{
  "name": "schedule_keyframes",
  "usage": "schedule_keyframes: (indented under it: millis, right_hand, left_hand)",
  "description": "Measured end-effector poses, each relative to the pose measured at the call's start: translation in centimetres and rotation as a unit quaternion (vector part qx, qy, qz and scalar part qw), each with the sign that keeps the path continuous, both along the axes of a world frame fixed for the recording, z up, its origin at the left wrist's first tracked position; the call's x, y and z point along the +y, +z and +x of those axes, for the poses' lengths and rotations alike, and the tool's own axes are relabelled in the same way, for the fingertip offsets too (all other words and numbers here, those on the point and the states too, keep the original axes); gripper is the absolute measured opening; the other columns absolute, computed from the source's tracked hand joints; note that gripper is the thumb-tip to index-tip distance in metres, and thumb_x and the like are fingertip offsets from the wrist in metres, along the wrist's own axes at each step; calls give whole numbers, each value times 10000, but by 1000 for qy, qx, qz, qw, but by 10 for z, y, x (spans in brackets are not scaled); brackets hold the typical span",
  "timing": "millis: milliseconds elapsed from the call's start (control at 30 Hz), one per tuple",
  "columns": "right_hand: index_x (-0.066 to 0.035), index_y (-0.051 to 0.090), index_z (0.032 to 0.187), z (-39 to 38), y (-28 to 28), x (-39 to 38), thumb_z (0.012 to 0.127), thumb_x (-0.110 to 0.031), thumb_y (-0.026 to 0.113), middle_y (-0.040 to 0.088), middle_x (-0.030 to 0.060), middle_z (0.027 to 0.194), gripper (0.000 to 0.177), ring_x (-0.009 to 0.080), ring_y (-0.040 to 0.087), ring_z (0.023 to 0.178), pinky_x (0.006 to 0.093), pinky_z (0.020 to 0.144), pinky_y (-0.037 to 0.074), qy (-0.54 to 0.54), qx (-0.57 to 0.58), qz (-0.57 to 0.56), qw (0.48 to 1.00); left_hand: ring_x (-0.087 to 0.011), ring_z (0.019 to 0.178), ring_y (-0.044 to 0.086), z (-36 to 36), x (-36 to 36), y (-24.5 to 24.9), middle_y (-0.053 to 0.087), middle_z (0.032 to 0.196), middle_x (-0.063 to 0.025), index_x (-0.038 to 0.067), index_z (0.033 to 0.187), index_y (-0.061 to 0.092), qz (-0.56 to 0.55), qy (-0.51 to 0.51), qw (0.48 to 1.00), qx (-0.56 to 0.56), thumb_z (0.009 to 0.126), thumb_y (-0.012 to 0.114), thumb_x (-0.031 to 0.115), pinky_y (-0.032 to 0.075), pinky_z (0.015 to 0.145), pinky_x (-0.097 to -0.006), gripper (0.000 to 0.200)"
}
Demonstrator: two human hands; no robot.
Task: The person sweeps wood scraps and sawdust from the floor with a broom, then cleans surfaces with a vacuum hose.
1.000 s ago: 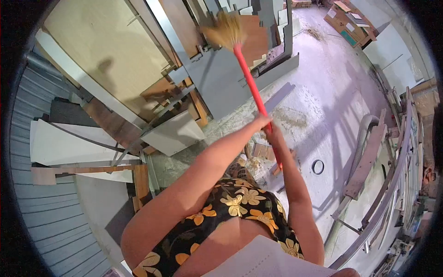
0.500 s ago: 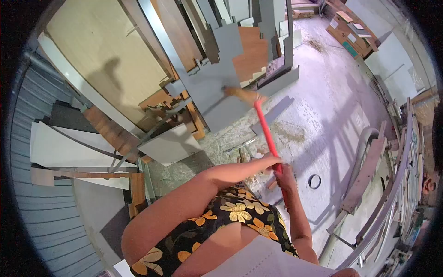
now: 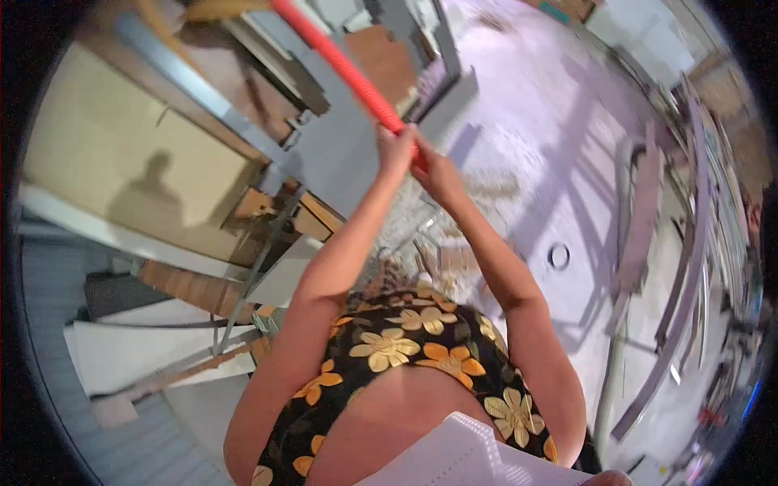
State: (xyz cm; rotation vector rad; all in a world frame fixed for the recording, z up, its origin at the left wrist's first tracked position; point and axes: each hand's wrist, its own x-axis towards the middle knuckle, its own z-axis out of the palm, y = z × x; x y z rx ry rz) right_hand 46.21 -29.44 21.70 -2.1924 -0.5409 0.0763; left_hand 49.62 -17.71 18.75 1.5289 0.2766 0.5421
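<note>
Sweeping, likely mid-stroke: left hand [image 3: 395, 146] and right hand [image 3: 435, 172] both clenched round the red broom handle [image 3: 340, 69], held high over the leaning boards [image 3: 344, 162]; next move probably needs a controlled drop to the sawdust [image 3: 494, 190] at the floor's [image 3: 551, 113] edge.

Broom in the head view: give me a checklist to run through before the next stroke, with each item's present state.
1. Left hand closed on the red broom handle: ok.
2. Right hand closed on the handle, right beside the left: ok.
3. Broom head clear of the leaning grey panel: cannot tell, as it is blurred at the frame's edge.
4. Floor free of debris: not ok, because wood scraps lie below the arms.
5. Black ring apart from the broom: ok.
</note>
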Motion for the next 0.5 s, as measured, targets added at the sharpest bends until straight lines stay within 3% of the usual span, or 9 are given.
schedule_keyframes:
  millis: [100, 200, 267, 400, 467, 500]
  right_hand:
    - [-191, 298, 1267, -13, -26, -8, 735, -185, 550, 575, 236, 780, 589, 405, 554, 718, 471, 632, 435, 12, 37, -29, 999]
    - [-150, 340, 1266, -43, -66, -36, 724, -192, 581, 572, 229, 765, 594, 390, 563, 698, 434, 625, 445, 11, 93, -105, 990]
    - [-151, 338, 1266, -72, -80, -53, 721, -202, 580, 572, 231, 761, 598, 392, 562, 699, 436, 621, 442, -2, 134, -165, 977]
    - [-167, 400, 1231, -99, -62, -95, 713, -225, 596, 583, 212, 840, 557, 359, 577, 734, 429, 644, 444, -48, 118, -146, 981]
    - [-173, 422, 1219, -97, -63, -107, 705, -226, 607, 590, 197, 832, 549, 346, 584, 745, 417, 663, 448, -67, 55, -160, 983]
    - [-166, 427, 1214, -93, -62, -110, 699, -222, 613, 593, 196, 817, 550, 339, 591, 737, 406, 655, 453, -86, 45, -153, 983]
  left_hand:
    - [-155, 564, 514, -10, 0, -51, 512, 672, -55, -25, 818, 458, -151, -65, 975, 148, 721, 589, 83, 427, 512, -289, 196]
    - [-163, 569, 541, -43, -18, -88, 532, 677, -61, -1, 822, 485, -275, -114, 884, 360, 712, 615, 108, 447, 471, -308, 202]
    - [-175, 528, 532, -67, -31, -126, 535, 669, -61, 23, 801, 492, -309, -160, 852, 392, 701, 633, 130, 439, 426, -312, 204]
    - [-157, 435, 472, -89, -67, -119, 512, 586, -41, 58, 747, 545, -319, -266, 816, 403, 708, 634, 197, 356, 378, -277, 169]
    - [-147, 421, 450, -88, -67, -116, 484, 522, -25, 78, 699, 567, -279, -365, 792, 401, 707, 625, 267, 323, 378, -283, 198]
    - [-143, 421, 450, -82, -67, -107, 480, 506, -21, 77, 685, 568, -218, -375, 816, 382, 700, 623, 298, 321, 381, -279, 228]
